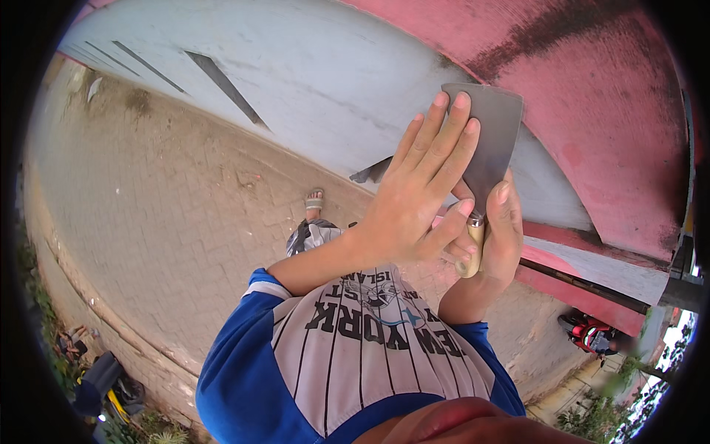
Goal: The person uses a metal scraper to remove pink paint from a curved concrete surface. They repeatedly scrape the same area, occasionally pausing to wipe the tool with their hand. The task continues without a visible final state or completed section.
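Note:
A wide putty knife with a grey metal blade [493,127] and a pale wooden handle [470,261] is held up in front of a painted wall. My right hand [499,238] is closed around the handle, its thumb along the neck at the base of the blade. Flat against the left part of the blade lie the outstretched fingers of my left hand [424,188], while its thumb is near the ferrule. Part of the grip is hidden behind the handle and fingers.
A white wall [310,77] with dark slanted shapes and a pink section [604,127] with dark stains rises ahead. Block paving [194,222] runs along it. A red motorcycle [591,334] stands at the right; a yellow and black vehicle [113,394] is at the lower left, near plants.

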### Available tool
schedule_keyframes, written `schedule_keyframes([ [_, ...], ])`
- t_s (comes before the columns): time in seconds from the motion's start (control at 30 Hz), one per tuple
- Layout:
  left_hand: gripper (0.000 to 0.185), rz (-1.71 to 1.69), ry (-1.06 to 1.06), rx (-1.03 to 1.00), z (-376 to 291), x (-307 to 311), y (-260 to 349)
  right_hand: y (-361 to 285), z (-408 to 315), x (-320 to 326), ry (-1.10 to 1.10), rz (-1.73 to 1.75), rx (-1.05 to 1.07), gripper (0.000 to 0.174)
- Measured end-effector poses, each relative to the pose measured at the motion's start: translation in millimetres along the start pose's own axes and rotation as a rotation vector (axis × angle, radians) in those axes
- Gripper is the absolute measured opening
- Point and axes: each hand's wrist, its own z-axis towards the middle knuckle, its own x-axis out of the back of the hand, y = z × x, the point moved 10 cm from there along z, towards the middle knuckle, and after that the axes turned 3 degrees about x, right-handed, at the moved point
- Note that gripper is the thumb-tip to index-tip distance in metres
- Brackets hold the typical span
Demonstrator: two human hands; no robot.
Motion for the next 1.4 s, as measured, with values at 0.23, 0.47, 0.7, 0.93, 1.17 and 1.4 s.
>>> schedule_keyframes([
  [0.23, 0.070, -0.007, 0.036, -0.022, -1.4, -1.9, -5.6, 4.2, 5.6, -3.8, 0.086, -0.035, -0.008, 0.056],
  [0.47, 0.069, -0.026, 0.060, -0.009, -2.1, 4.6, -14.2, 12.8, 4.5, -5.1, -0.006, 0.078, -0.077, 0.058],
  [0.7, 0.068, -0.190, 0.082, 0.072, -4.0, 5.0, -20.3, 13.6, 8.1, -8.4, 0.029, -0.007, -0.043, 0.061],
  [0.93, 0.064, -0.046, 0.055, -0.009, -8.4, 2.5, -14.4, 1.4, 6.3, -7.6, -0.057, 0.128, -0.084, 0.057],
  [1.17, 0.064, -0.103, 0.126, 0.013, -17.9, 4.3, -22.5, 3.7, 2.4, -13.6, -0.062, 0.118, -0.094, 0.054],
  [1.4, 0.063, -0.258, 0.216, 0.110, -29.7, 19.3, -28.9, 10.4, -5.4, -19.2, -0.049, 0.116, -0.068, 0.056],
])
